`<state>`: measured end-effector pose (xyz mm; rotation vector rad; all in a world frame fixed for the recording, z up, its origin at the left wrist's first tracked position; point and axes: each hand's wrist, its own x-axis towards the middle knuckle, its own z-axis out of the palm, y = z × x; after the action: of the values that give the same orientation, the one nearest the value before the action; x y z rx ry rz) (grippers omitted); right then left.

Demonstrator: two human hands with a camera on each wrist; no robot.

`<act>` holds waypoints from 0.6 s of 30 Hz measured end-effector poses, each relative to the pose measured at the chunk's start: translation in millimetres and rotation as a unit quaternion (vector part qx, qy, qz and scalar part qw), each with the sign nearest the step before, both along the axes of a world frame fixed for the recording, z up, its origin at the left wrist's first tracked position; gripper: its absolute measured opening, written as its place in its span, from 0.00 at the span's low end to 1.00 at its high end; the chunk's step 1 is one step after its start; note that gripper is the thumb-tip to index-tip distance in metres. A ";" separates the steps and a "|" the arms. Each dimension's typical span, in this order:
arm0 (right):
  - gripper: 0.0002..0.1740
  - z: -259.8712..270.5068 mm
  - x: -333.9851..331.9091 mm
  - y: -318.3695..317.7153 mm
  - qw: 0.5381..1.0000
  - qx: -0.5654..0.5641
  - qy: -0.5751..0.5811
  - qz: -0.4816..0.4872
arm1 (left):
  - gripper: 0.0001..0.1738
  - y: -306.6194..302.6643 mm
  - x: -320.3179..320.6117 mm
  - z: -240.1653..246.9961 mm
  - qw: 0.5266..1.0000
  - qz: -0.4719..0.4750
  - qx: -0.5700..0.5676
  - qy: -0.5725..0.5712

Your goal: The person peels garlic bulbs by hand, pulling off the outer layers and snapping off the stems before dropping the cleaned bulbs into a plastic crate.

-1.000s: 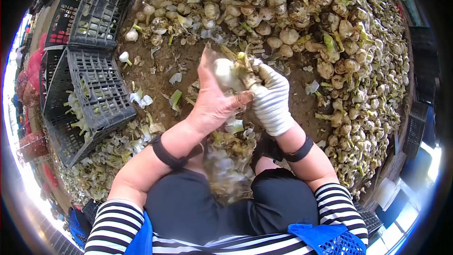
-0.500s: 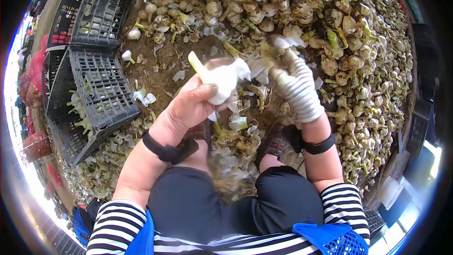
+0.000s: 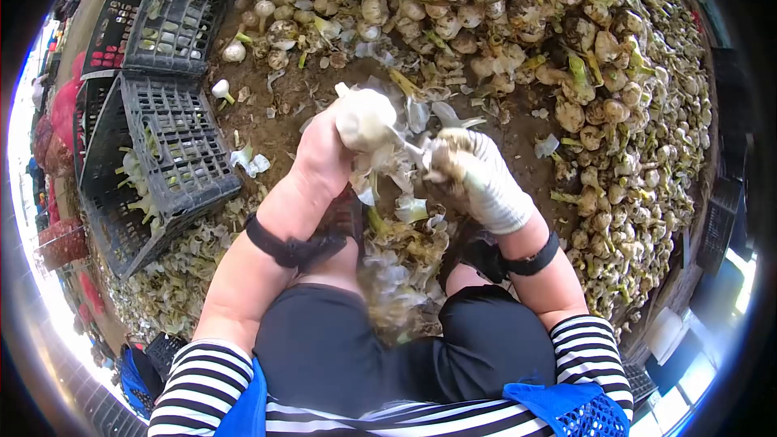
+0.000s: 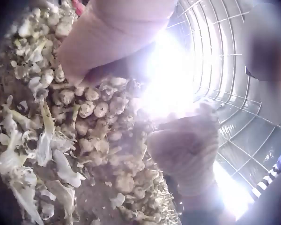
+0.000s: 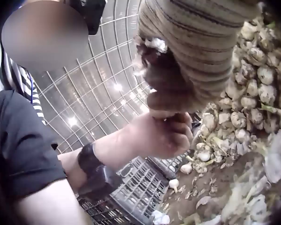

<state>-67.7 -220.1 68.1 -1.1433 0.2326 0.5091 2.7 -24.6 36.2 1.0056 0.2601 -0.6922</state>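
My bare left hand (image 3: 320,155) grips a white garlic bulb (image 3: 366,117), its cut stem end pointing up and away. To the right of it, my right hand (image 3: 490,186) wears a striped knit glove with dirty fingertips. The gloved fingers are curled and pinch a strip of garlic skin (image 3: 411,147) that stretches from the bulb. Loose peel hangs under the bulb between the hands. In the right wrist view the striped glove (image 5: 196,51) is close over the left hand (image 5: 154,136), and the bulb is hidden there.
A large heap of unpeeled garlic (image 3: 623,154) spreads ahead and to the right. Black plastic crates (image 3: 174,146) stand at the left, one with trimmed garlic inside. Peeled skins (image 3: 401,275) lie between the feet. A single bulb (image 3: 221,90) lies beside the crates.
The hands parted, the left holding the bulb with its stem up, the right swinging away blurred. Now they are close again, the bulb is turned, and the right fingers pull at its skin.
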 end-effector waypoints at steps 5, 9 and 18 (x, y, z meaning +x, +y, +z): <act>0.15 19.1 -4.4 -7.5 0.974 0.045 -0.172 0.138 | 0.15 9.4 19.8 -2.3 0.996 0.074 0.006 0.058; 0.18 -0.4 24.5 3.6 0.849 -0.448 -0.260 0.099 | 0.16 1.8 8.0 5.3 0.994 0.082 0.051 0.054; 0.09 0.7 3.0 46.6 0.930 -0.166 -0.290 0.156 | 0.16 8.7 12.2 -10.4 0.990 0.109 0.020 0.084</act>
<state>-64.7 -173.5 68.8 -1.6236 -0.3990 0.3942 14.9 -15.9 25.8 0.9407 0.5263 -0.5737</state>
